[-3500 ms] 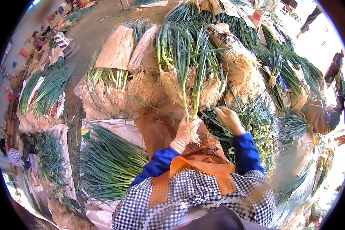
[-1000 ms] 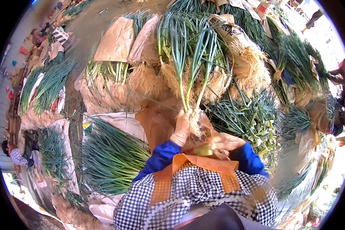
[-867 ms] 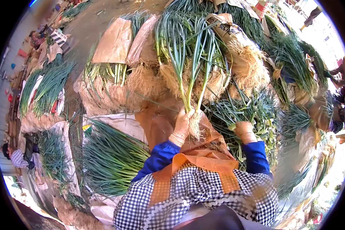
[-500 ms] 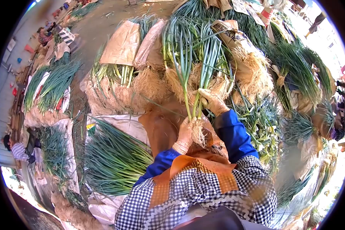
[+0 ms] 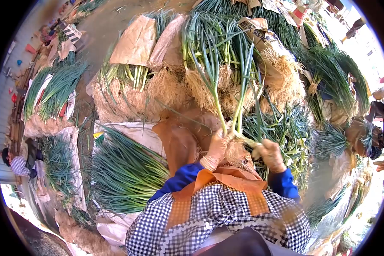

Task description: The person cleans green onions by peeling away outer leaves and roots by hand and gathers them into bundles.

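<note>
My left hand (image 5: 217, 147) is closed around the lower stems of a few green onions (image 5: 240, 109), just above their roots. Their long leaves point away from me and fan apart. To the right, my right hand (image 5: 269, 156) is closed on the end of a pale strip of outer leaf (image 5: 246, 140), which stretches back to the stems beside my left hand. The pale roots (image 5: 234, 154) hang below, over the brown apron. Both hands seem to wear thin pale gloves.
Trimmed green onions (image 5: 128, 170) lie on a white sheet at my left. In front stand bundles with hairy roots, some wrapped in brown paper (image 5: 134, 40). Stripped leaves (image 5: 286, 136) are heaped at my right. Another person (image 5: 21, 164) sits at the far left.
My right hand has moved from the stems down and to the right, drawing a leaf strip with it. The green onions have spread apart and shifted right with my left hand.
</note>
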Motion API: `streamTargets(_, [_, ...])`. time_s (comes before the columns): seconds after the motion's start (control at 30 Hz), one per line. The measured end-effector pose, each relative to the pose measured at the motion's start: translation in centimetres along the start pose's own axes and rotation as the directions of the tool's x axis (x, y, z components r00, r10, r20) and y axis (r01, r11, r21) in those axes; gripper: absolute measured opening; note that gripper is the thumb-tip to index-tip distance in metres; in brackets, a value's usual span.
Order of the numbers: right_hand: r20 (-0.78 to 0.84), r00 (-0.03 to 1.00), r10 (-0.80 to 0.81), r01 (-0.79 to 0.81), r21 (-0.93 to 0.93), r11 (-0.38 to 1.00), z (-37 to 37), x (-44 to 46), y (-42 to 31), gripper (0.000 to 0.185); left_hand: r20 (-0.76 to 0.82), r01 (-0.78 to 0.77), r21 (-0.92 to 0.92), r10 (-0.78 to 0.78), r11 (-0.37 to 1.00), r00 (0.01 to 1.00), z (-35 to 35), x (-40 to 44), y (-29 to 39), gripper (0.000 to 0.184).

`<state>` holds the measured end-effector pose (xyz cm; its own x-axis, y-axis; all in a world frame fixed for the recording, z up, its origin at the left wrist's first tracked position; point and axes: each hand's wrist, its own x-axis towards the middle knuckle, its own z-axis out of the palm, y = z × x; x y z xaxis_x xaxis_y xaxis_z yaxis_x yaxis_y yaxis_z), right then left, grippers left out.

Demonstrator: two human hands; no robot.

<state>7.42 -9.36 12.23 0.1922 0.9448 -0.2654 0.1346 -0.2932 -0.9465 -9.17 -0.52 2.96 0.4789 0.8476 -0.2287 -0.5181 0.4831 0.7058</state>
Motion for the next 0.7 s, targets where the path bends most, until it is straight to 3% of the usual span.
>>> streamTargets(0.07, [-0.037,0.993,0.116,-0.116,0.001,0.993,-2.2,-1.5,-1.8,0.016,0.086,0.001,0.033,-0.004,0.999,0.996,0.2,-0.1,-0.1,0.048])
streamTargets(0.13, [-0.055,0.992,0.11,-0.106,0.065,0.992,-2.9,-2.2,-1.6,0.017,0.113,0.049,0.041,-0.053,0.998,0.992,0.4,0.8,0.3,0.047])
streamTargets(0.2, [-0.022,0.999,0.029,-0.029,0.005,1.0,-2.6,-2.7,-1.5,0.017,0.129,0.106,0.053,-0.112,0.993,0.985,-0.1,0.5,0.8,0.047])
streamTargets(0.27, [-0.227,0.974,0.006,0.047,0.226,0.973,-4.4,-3.8,-1.3,0.019,0.032,0.215,-0.181,-0.213,0.96,0.977,-1.0,1.0,2.3,0.04])
streamTargets(0.3, [-0.391,0.914,-0.105,0.199,0.207,0.958,-5.5,-4.5,-1.2,0.019,0.019,0.142,-0.174,-0.141,0.975,0.99,-2.2,1.7,2.6,0.036])
streamTargets(0.33, [-0.416,0.89,-0.186,0.276,0.166,0.947,-7.8,-4.9,-1.0,0.018,-0.022,0.153,-0.204,-0.16,0.967,0.987,-3.1,2.1,2.7,0.035])
streamTargets(0.4, [-0.438,0.898,-0.042,0.037,-0.02,0.999,-12.0,-5.2,0.5,0.015,0.098,0.253,-0.255,-0.236,0.933,0.967,-3.6,2.0,3.6,0.031])
streamTargets(0.43, [-0.328,0.937,0.117,-0.174,-0.151,0.973,-14.8,-5.0,3.2,0.016,0.106,0.259,-0.25,-0.24,0.933,0.965,-3.3,2.1,3.6,0.031])
streamTargets(0.47, [-0.235,0.927,0.293,-0.355,-0.299,0.886,-16.1,-4.1,6.7,0.019,0.126,0.287,-0.232,-0.264,0.929,0.956,-3.2,2.1,3.7,0.028])
streamTargets(0.5, [-0.315,0.872,0.374,-0.469,-0.753,0.461,-15.5,-2.9,10.1,0.024,0.148,0.313,-0.213,-0.286,0.926,0.947,-3.1,2.2,3.8,0.024])
streamTargets(0.53, [-0.431,0.818,0.38,-0.404,-0.902,-0.153,-15.3,-1.9,12.1,0.03,0.157,0.309,-0.209,-0.28,0.928,0.947,-3.1,2.4,3.7,0.024])
streamTargets(0.57, [-0.379,0.799,0.466,-0.445,-0.895,0.036,-11.4,-0.3,7.7,0.037,0.159,0.345,-0.082,-0.329,0.935,0.931,-3.3,2.6,3.5,0.022])
streamTargets(0.6, [-0.193,0.94,0.28,-0.287,-0.893,0.347,-9.5,1.1,7.7,0.045,0.151,0.375,0.048,-0.378,0.926,0.913,-3.4,2.8,3.4,0.02])
streamTargets(0.63, [-0.226,0.962,0.152,-0.253,-0.542,0.801,-7.0,2.5,8.7,0.046,0.134,0.353,0.055,-0.357,0.934,0.924,-3.0,2.8,3.5,0.018])
streamTargets(0.67, [-0.194,0.98,-0.052,-0.045,-0.464,0.885,-4.2,3.9,6.7,0.047,0.14,0.354,0.066,-0.36,0.933,0.922,-2.7,2.6,3.8,0.018])
streamTargets(0.7, [-0.241,0.94,-0.243,0.036,-0.636,0.771,-2.7,6.0,6.0,0.049,0.137,0.367,0.084,-0.375,0.927,0.917,-2.5,2.4,4.2,0.018])
